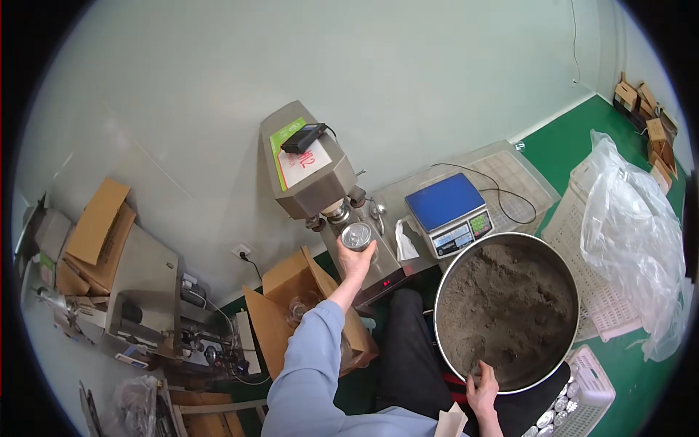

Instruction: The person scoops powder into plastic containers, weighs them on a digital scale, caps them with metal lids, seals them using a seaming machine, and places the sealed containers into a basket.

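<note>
My left hand (354, 262) is wrapped round a clear jar (357, 237) with a round, shiny top. It holds the jar in front of the head of a stainless steel can-sealing machine (309, 171). My right hand (482, 393) is at the near rim of a big steel pot (579, 313). Its fingers are curled together over the inside edge, at the grey-brown powder (510, 306) that fills much of the pot. What those fingers hold, if anything, is too small to make out.
A blue-topped scale (445, 200) stands behind the pot. An open cardboard box (273, 309) with clear jars is below my left arm. A white crate (593, 393) of silver-topped containers sits at lower right, and plastic sheeting (633, 247) drapes over a white basket.
</note>
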The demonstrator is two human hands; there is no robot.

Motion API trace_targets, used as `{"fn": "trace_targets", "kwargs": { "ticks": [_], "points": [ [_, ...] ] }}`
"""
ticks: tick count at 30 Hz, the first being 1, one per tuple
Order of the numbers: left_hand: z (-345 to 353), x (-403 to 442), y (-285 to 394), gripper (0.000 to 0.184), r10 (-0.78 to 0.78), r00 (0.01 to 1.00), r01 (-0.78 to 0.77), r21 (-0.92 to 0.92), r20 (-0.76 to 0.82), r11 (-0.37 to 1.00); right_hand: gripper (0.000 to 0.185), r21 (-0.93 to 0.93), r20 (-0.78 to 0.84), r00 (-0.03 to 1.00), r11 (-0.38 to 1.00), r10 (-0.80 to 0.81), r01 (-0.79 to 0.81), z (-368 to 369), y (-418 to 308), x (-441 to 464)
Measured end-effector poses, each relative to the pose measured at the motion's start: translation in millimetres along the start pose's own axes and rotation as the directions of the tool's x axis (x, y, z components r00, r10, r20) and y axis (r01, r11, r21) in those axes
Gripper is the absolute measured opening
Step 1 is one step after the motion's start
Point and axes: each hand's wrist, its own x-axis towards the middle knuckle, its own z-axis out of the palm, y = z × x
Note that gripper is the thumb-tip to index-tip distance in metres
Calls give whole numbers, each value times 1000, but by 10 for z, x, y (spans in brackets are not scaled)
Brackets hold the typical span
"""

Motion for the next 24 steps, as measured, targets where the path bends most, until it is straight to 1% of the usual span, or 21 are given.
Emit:
{"fn": "trace_targets", "kwargs": {
  "ticks": [3,6,9,12,16,17,20,23,24],
  "points": [
    [18,142,-101,92,-34,999,34,-21,-7,999,50,-38,32,998,998,52,-51,44,13,54],
    [40,310,-187,92,-54,998,55,22,-22,998,48,-86,12,1000,996,19,-18,125,86,78],
    [104,495,-308,94,-80,993,85,60,-93,995,44,-107,-15,1000,994,5,-6,159,89,88],
    [164,660,-363,95,-71,994,73,23,-88,997,41,-114,-37,999,993,22,-26,223,132,80],
    [221,774,-307,94,-14,996,21,84,-88,996,37,-178,-17,1000,984,23,-26,231,123,94],
    [230,760,-278,95,-29,997,37,115,-69,993,36,-184,-17,1000,983,22,-25,225,114,98],
    [211,764,-348,97,-46,997,45,-7,-55,999,33,-189,-23,1000,982,14,-18,219,106,104],
    [128,617,-443,104,-17,1000,18,40,-17,999,32,-183,-20,1000,983,23,-26,195,76,126],
    [131,479,-548,107,-57,998,60,115,-29,992,31,-179,-16,999,983,31,-33,189,64,121]
  ]
}}
